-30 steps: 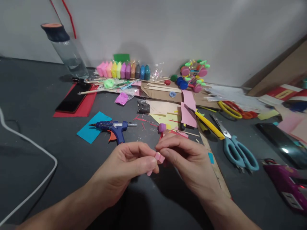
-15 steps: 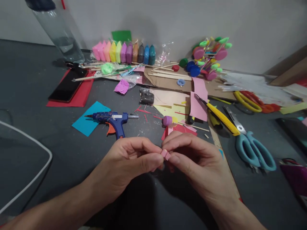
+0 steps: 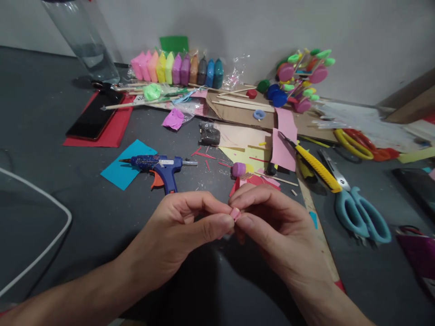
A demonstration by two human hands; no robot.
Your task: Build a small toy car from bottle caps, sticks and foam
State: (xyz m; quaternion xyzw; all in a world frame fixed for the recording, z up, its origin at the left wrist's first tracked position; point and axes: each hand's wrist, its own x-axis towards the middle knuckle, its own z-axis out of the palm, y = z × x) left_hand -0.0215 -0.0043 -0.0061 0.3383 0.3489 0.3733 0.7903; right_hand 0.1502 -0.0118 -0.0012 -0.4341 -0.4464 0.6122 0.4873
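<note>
My left hand (image 3: 185,226) and my right hand (image 3: 272,222) meet low in the middle of the view, above a dark grey table (image 3: 50,181). Both pinch one small pink piece (image 3: 234,213) between thumb and fingertips; only its end shows. Their fingers are curled closed around it. Just beyond my hands lie a blue glue gun (image 3: 159,165) on the table and a small purple clay cylinder (image 3: 238,169) beside pink and red paper scraps.
Teal scissors (image 3: 360,215) and a yellow utility knife (image 3: 316,167) lie to the right. A phone (image 3: 93,118) rests on red paper at the left, near a clear bottle (image 3: 84,40). Coloured clay packs (image 3: 176,68), wooden sticks and a bottle-cap model (image 3: 299,77) line the wall. A white cable (image 3: 41,253) curves at the left.
The pink piece has been drawn in between my fingertips, so less of it shows than a second ago. The view has tilted down and shifted slightly; my hands stay together.
</note>
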